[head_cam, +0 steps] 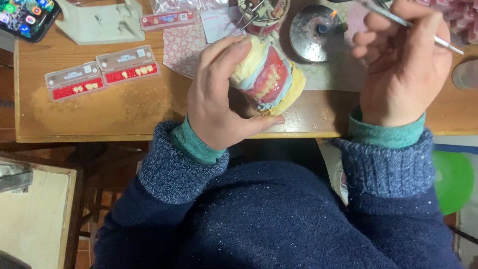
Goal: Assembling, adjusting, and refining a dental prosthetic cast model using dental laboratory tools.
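My left hand (219, 94) grips a dental model (266, 77): yellow plaster casts with red wax and a row of artificial teeth between them, resting on the wooden table edge. My right hand (403, 65) is closed around a thin metal instrument (448, 44), held up to the right of the model. The instrument's far end reaches toward a small burner with a lit flame (318, 31) on a round metal base.
Two clear plastic cards of artificial teeth on red strips (102, 72) lie at left on the wooden table (124, 109). A smartphone (25, 17) is at top left, a white plaster stand (102, 22) beside it, a cup of tools (261, 12), and a green object (453, 179) low right.
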